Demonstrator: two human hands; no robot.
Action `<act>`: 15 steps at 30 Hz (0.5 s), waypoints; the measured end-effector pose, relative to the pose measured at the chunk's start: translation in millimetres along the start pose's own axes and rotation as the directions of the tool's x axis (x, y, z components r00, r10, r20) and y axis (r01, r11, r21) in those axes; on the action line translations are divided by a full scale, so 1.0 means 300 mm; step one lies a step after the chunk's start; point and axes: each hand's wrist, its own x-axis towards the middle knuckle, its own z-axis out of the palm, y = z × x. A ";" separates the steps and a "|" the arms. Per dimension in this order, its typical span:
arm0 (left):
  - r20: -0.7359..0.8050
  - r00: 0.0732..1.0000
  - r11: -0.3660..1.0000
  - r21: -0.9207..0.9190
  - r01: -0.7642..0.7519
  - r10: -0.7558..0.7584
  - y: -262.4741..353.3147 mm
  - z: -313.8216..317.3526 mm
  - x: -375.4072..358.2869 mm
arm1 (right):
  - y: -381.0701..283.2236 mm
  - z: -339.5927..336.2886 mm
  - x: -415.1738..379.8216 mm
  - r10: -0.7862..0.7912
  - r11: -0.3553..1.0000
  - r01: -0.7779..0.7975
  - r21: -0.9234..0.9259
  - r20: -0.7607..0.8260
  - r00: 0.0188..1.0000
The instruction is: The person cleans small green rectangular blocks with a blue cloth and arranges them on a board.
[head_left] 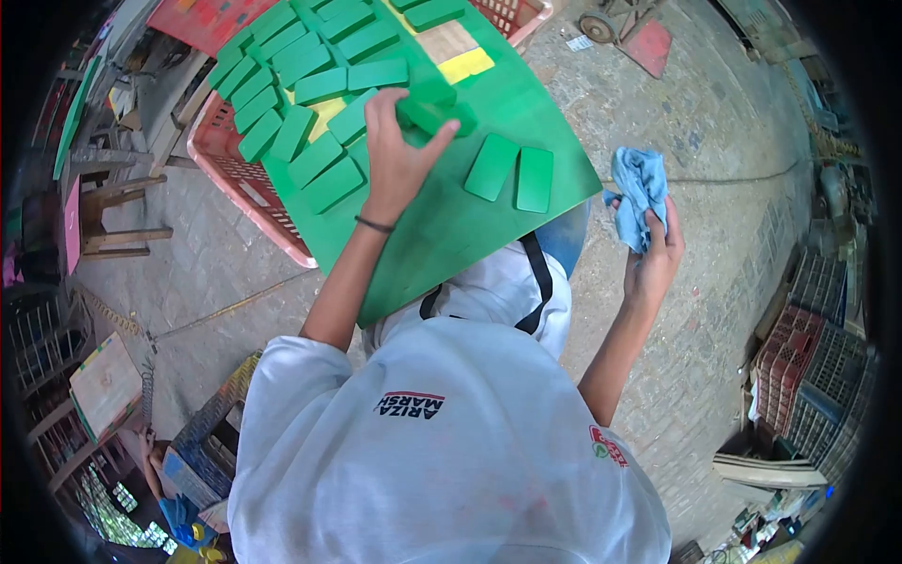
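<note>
Head view: our left hand (396,155) rests on the green board (451,226), fingers curled around a green block (427,115) near the board's middle, thumb pointing right along it. Dark band on that wrist. More green blocks lie in rows (301,85) across the far left part of the board, overlapping like tiles. Two blocks (512,172) sit side by side, apart from the rest, near the board's right edge. A yellow patch (467,64) shows bare further up. The board lies tilted over a pink crate (221,150).

Our right hand (653,244) is off the board, to its right, closed around a bunched blue cloth (639,188), held above the paved floor (714,141). Stacked crates (808,367) stand far right.
</note>
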 end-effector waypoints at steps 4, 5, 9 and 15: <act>0.123 0.992 0.997 0.066 -0.031 0.022 0.036 -0.069 -0.057 | 0.023 -0.025 0.000 0.050 0.999 -0.049 0.022 -0.051 0.997; 0.180 0.984 0.991 0.127 -0.035 0.012 0.028 -0.070 -0.073 | 0.026 -0.028 0.002 0.055 0.998 -0.055 0.003 -0.059 0.997; 0.311 0.950 0.962 0.265 -0.065 -0.021 0.029 -0.073 -0.114 | 0.018 -0.025 0.013 0.029 0.999 -0.029 0.015 0.000 1.000; 0.372 0.925 0.959 0.282 -0.037 -0.074 0.099 -0.096 -0.127 | -0.001 -0.008 0.018 -0.038 0.999 0.038 -0.028 0.021 0.999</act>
